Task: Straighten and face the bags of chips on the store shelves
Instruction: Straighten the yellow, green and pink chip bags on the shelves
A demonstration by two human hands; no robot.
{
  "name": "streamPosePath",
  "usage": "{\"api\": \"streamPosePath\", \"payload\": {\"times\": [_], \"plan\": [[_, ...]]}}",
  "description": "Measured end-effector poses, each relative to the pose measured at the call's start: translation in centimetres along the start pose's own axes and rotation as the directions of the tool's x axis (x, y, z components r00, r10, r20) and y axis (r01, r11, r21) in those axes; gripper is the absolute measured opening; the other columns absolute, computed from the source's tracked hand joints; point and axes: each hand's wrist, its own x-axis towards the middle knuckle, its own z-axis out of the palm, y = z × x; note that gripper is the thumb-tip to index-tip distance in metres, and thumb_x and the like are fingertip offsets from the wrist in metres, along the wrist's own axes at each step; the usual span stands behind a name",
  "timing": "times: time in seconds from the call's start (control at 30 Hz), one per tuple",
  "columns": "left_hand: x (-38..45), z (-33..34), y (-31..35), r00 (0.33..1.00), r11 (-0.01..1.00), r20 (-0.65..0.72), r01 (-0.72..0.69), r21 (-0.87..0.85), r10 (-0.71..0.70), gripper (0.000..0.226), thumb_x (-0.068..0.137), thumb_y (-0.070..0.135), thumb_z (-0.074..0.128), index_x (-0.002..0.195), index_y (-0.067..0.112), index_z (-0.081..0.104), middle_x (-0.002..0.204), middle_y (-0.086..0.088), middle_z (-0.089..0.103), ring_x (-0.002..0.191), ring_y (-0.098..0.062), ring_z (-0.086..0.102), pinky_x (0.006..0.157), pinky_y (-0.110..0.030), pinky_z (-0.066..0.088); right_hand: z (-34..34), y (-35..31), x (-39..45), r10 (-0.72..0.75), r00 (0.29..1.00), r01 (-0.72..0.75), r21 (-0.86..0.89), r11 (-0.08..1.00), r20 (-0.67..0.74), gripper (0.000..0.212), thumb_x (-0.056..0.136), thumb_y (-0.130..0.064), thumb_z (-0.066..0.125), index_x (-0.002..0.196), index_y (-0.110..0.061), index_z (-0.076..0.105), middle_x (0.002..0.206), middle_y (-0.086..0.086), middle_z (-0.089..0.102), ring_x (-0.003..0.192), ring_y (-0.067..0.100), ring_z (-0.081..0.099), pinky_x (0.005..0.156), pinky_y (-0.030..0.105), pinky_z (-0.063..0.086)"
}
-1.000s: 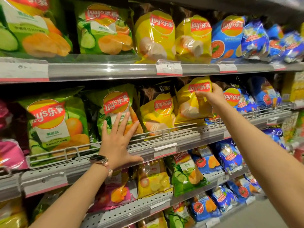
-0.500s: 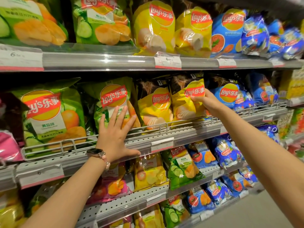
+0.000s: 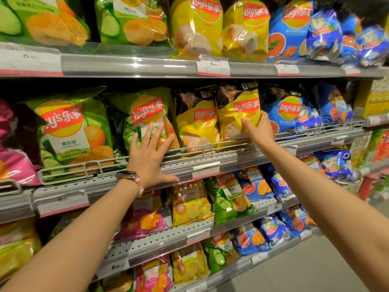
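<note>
The yellow bag (image 3: 237,114) stands on the middle shelf (image 3: 231,159), behind the wire rail (image 3: 202,148) along that shelf's front edge, about midway along the visible run. Its long axis is close to upright, with the top leaning slightly left toward the second yellow bag (image 3: 195,125), which it touches or overlaps. Its logo faces forward. The right hand (image 3: 257,128) holds it at the lower right side, thumb across the front panel and the remaining fingers hidden behind the bag's edge, so the bag lies up and to the left of that hand. This looks like the step in hand: turning and squaring the bag so it stands plumb and faces front.

The left hand (image 3: 150,153) lies flat with fingers spread and straight against the lower front of the green bag (image 3: 145,121), further left on the same shelf; its thumb rests on the shelf's front lip. It grips nothing. It is well apart from the yellow bag, so the right hand is plainly the nearer one for any further nudge.

Just right of the held bag stands a blue bag (image 3: 284,114), very close to the right hand's knuckles. A larger green bag (image 3: 69,131) sits toward the shelf's left end. A price tag (image 3: 206,170) hangs from the front edge between the two hands.
</note>
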Motion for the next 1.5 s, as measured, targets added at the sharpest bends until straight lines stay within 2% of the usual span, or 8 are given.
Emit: {"api": "streamPosePath", "payload": {"times": [0.3,0.6,0.77,0.83,0.93,1.03,1.2,1.5], "plan": [[-1.4,-0.7,1.9,0.999,0.991,0.023,0.044,-0.129,-0.041,0.115,0.065,0.068,0.071,0.153,0.022,0.014,0.161,-0.014,0.001,0.148,-0.032,-0.001,0.114,-0.06,0.004,-0.7,0.8,-2.4,-0.022,0.997,0.02,0.037,0.999,0.075,0.074,0.096,-0.029,0.053,0.151,-0.009,0.008,0.157,0.011,0.021,0.143,0.025,0.024,0.115,0.039,0.024],[-8.6,4.6,7.7,0.892,0.932,-0.451,-0.186,-0.31,0.028,0.064,0.065,0.034,0.076,0.118,0.013,0.046,0.12,-0.012,0.043,0.11,-0.03,0.044,0.097,-0.051,0.033,1.8,4.6,-11.6,-0.249,0.965,0.257,0.114,0.96,-0.081,0.047,0.091,-0.021,0.048,0.135,-0.008,0.04,0.127,0.003,0.044,0.116,0.01,0.043,0.098,0.022,0.035],[-11.1,9.7,9.6,0.995,0.911,0.052,-0.057,-0.409,0.086,0.091,0.046,0.042,0.091,0.122,0.016,0.048,0.123,-0.008,0.044,0.11,-0.033,0.057,0.086,-0.042,0.052,4.6,8.7,-14.9,-0.285,0.957,0.283,0.04,0.958,0.05,0.019,0.086,-0.014,0.046,0.097,-0.01,0.061,0.092,0.0,0.054,0.086,0.006,0.05,0.076,0.032,0.044],[-10.7,10.9,10.3,0.945,0.938,0.324,0.068,-0.34,0.049,0.113,0.056,0.05,0.086,0.148,0.021,0.027,0.148,-0.013,0.028,0.137,-0.038,0.033,0.106,-0.047,0.037,5.8,10.4,-14.5,-0.208,0.963,0.221,-0.061,0.973,0.172,0.025,0.084,-0.018,0.049,0.104,-0.007,0.059,0.102,0.005,0.054,0.096,0.014,0.051,0.083,0.031,0.043],[-10.2,12.4,11.4,0.812,0.972,0.581,0.093,-0.217,0.052,0.119,0.075,0.042,0.076,0.15,0.033,-0.015,0.158,-0.014,-0.002,0.146,-0.034,0.0,0.113,-0.05,0.022,7.1,13.3,-13.0,0.013,0.938,0.127,-0.381,0.916,0.345,0.067,0.081,-0.026,0.069,0.137,-0.004,0.038,0.14,0.017,0.037,0.129,0.031,0.037,0.104,0.037,0.035],[-10.2,13.6,12.0,0.802,0.98,0.597,0.109,-0.165,0.011,0.127,0.076,0.032,0.079,0.144,0.033,-0.028,0.157,-0.012,0.002,0.143,-0.036,0.009,0.108,-0.049,0.033,7.5,15.2,-11.7,0.17,0.903,0.042,-0.475,0.879,0.395,0.097,0.07,-0.036,0.08,0.144,-0.009,0.024,0.149,0.018,0.025,0.136,0.036,0.029,0.105,0.048,0.037],[-10.3,14.3,13.1,0.765,0.983,0.643,0.141,-0.119,-0.032,0.137,0.064,0.037,0.086,0.147,0.03,-0.023,0.159,-0.012,-0.001,0.144,-0.038,0.007,0.109,-0.053,0.029,7.9,16.3,-10.0,0.217,0.85,-0.075,-0.298,0.952,0.48,0.117,0.062,-0.025,0.088,0.15,-0.015,0.012,0.134,0.014,0.047,0.123,0.031,0.047,0.097,0.04,0.043],[-9.8,14.0,13.8,0.708,0.975,0.701,0.205,-0.081,-0.09,0.136,0.066,0.024,0.086,0.148,0.031,-0.023,0.159,-0.01,-0.005,0.145,-0.038,0.001,0.109,-0.057,0.026,7.9,19.1,-9.7,0.325,0.817,-0.224,-0.258,0.94,0.477,0.065,0.051,-0.043,0.089,0.105,-0.016,0.061,0.096,-0.002,0.071,0.092,0.017,0.066,0.078,0.037,0.054]]}}
